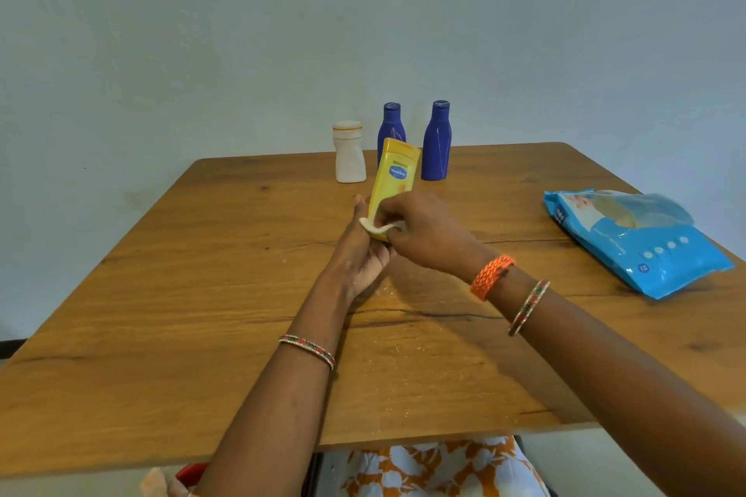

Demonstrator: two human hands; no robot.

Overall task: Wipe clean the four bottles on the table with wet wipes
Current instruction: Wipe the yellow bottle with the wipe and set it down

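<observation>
A person's left hand (361, 250) grips the lower end of a yellow bottle (393, 180) above the middle of a wooden table (161, 295), the bottle tilted toward 1 o'clock. The right hand (420, 230) pinches a white wipe (377, 227) against the bottle's lower part. At 12 o'clock, near the far edge, stand a white bottle (349, 152) and two blue bottles (390, 125) (436, 141). A blue wipes pack (633, 240) lies at 3 o'clock.

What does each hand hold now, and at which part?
The left hand grips the yellow bottle at its lower end. The right hand pinches a white wipe against that lower end.
</observation>
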